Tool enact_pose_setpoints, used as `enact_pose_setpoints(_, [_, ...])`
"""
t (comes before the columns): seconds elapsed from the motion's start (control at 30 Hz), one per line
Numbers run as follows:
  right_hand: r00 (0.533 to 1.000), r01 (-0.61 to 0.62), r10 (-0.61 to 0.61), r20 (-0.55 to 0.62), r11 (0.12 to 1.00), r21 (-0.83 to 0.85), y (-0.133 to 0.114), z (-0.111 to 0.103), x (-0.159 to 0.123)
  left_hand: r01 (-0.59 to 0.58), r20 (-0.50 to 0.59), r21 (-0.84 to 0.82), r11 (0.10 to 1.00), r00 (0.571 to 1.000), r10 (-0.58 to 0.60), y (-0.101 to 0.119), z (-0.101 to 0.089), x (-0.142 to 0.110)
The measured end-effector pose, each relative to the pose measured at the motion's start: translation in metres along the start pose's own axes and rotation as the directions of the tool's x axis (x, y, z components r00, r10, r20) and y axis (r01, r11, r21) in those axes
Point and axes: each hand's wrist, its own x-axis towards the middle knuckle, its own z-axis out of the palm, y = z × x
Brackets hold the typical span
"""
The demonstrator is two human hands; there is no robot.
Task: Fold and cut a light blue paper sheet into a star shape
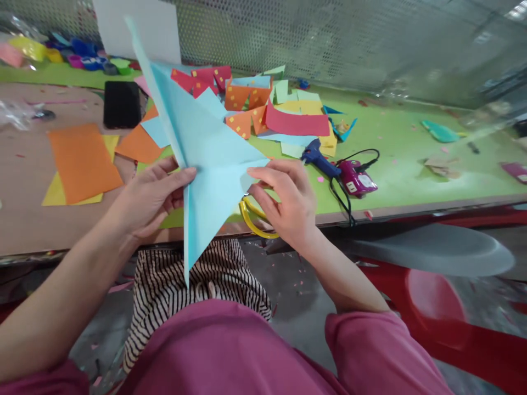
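Observation:
A large folded sheet of light blue paper (214,142), creased into a pointed shape, is held up above the table's front edge. My left hand (158,192) pinches its folded left edge, thumb in front and fingers behind. At the paper's right corner, my right hand (286,197) grips the tip between thumb and fingers. Just below that hand show the yellow handles of scissors (252,219), partly covered by the paper and hand. Behind the paper lie red strips (296,120) and orange dotted pieces (247,96).
A blue glue gun (319,158) and a magenta power adapter (358,178) with a black cable lie right. Orange sheets (84,164) and a black phone (122,104) are left. Colourful small tubs (86,55) stand far left. Red stools (436,307) are at lower right.

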Motion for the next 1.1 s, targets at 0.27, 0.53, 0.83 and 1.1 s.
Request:
enact_pose_setpoints(0.27, [0.946,-0.323,0.244,0.212,0.755,0.571,0.010,0.006,0.013,0.078,0.065,-0.015,0.997,0.995,-0.077,-0.021,-0.004,-0.004])
enact_pose_setpoints(0.53, [0.921,-0.369,0.349,0.171,0.645,0.669,0.002,0.015,0.016,-0.125,0.309,-0.070,0.990,0.941,0.140,-0.043,-0.011,-0.010])
enact_pose_setpoints(0.83, [0.978,-0.198,0.196,0.071,0.765,0.613,-0.010,0.013,0.007,-0.219,0.095,-0.158,0.963,0.967,0.236,-0.039,-0.001,-0.015])
enact_pose_setpoints(1.1, [0.973,-0.229,0.158,0.166,0.684,0.692,-0.008,0.008,0.006,-0.275,-0.210,-0.274,0.922,0.952,0.222,-0.034,0.001,-0.008])
